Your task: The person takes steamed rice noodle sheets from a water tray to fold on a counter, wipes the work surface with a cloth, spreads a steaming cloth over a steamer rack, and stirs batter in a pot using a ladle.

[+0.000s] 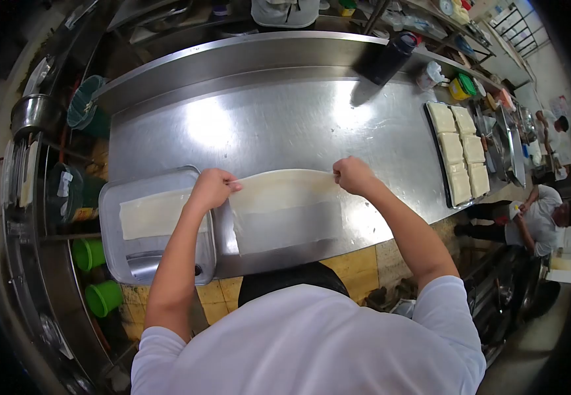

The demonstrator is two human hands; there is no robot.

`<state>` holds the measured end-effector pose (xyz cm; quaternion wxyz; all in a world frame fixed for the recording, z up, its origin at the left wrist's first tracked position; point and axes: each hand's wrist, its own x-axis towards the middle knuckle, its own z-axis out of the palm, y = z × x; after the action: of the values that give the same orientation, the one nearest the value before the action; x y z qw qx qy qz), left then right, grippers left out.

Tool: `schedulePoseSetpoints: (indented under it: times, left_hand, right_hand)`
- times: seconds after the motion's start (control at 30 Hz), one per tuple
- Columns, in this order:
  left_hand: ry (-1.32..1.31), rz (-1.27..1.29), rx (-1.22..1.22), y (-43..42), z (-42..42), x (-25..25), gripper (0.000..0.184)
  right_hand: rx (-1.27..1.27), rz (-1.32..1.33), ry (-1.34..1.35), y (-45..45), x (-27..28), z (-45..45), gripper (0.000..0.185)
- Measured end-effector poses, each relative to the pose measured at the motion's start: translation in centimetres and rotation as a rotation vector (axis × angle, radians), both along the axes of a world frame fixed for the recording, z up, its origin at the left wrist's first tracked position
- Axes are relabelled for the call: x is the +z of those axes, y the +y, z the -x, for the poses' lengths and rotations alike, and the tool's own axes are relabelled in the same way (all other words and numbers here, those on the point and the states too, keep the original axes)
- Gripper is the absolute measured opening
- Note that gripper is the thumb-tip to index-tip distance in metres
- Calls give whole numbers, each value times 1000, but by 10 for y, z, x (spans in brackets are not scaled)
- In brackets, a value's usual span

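Between my two hands stretches a thin, pale dough sheet (285, 184), its far edge raised a little off the steel table. Its near part looks greyish and translucent; I cannot tell whether a film lies under it. My left hand (214, 189) pinches the far left corner, above the rim of a clear plastic tub (111, 247). Fingers of my right hand (354, 176) are closed on the far right corner. Inside the tub lies another pale sheet (150, 216), partly hidden by my left forearm.
At the table's right end sits a dark tray (439, 158) of several square, pale dough pieces. A dark bottle (390, 59) and a yellow tub with a green lid (462, 86) stand at the back right. Two people are off to the right; another person's torso (285, 13) shows behind the table.
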<state>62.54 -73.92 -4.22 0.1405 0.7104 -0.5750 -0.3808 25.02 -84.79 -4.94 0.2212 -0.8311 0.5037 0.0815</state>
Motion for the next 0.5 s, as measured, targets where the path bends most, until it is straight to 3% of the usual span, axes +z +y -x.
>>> schedulePoseSetpoints:
  times: [0.23, 0.5]
  left_hand:
    - [-23, 91, 58, 50, 18, 45, 23]
    - [-44, 313, 63, 128, 31, 33, 15]
  right_hand:
    - [-21, 122, -127, 39, 29, 21, 11]
    - [-104, 199, -222, 109, 25, 50, 10]
